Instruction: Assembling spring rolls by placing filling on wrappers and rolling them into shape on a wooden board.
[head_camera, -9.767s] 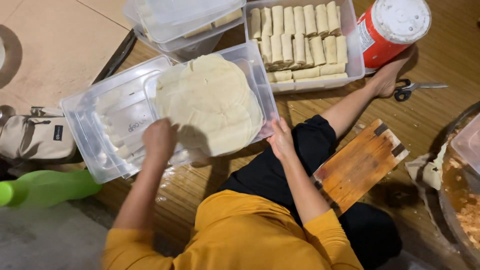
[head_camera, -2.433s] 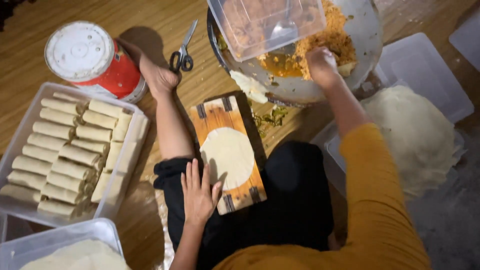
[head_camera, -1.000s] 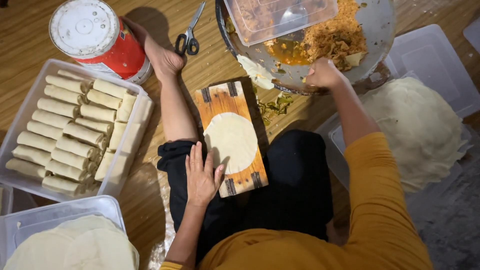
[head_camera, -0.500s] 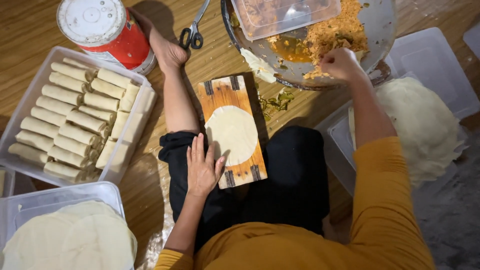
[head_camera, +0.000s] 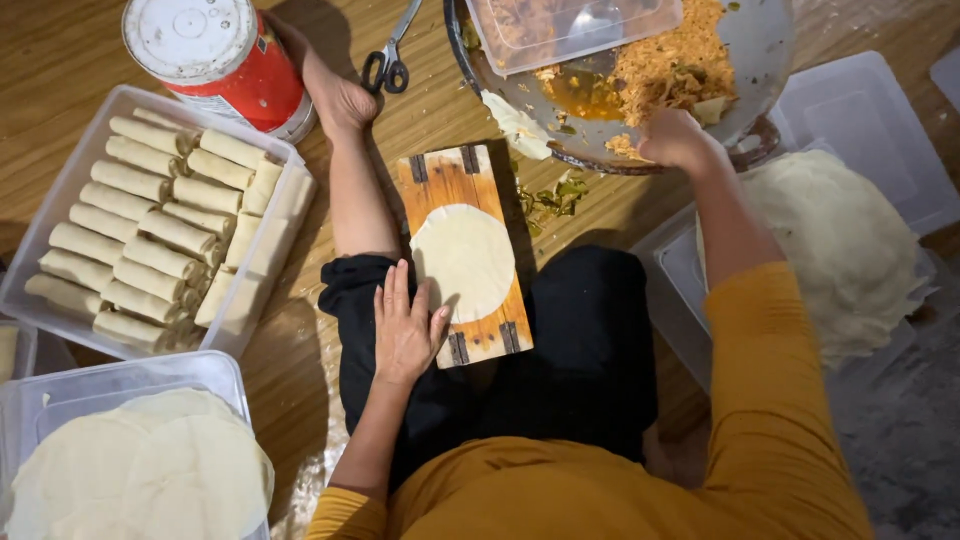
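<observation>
A round, pale dough wrapper (head_camera: 463, 261) is laid flat on a small wooden board (head_camera: 465, 186) that is rested on the lap of the seated person, at the centre of the view. The left hand (head_camera: 405, 330) is spread wide and flat, palm down, at about 7 o'clock from the wrapper, its fingertips touching the board's left edge; nothing is held in it. The right hand (head_camera: 674, 139) is placed at 2 o'clock from the board, over the near rim of a large metal bowl (head_camera: 760, 50) of orange shredded filling (head_camera: 668, 68); its fingers are curled down into the filling, and what is gripped cannot be told. A clear plastic tub (head_camera: 570, 28) is seen inside the bowl. At 9 o'clock, a clear tray (head_camera: 60, 195) of rolled spring rolls (head_camera: 150, 235) is set on the wooden floor (head_camera: 60, 60). A stack of wrappers (head_camera: 845, 250) is kept at 3 o'clock, another stack (head_camera: 150, 480) at 8 o'clock. Scissors (head_camera: 392, 55) and a red can (head_camera: 220, 60) are seen at 11 o'clock.
</observation>
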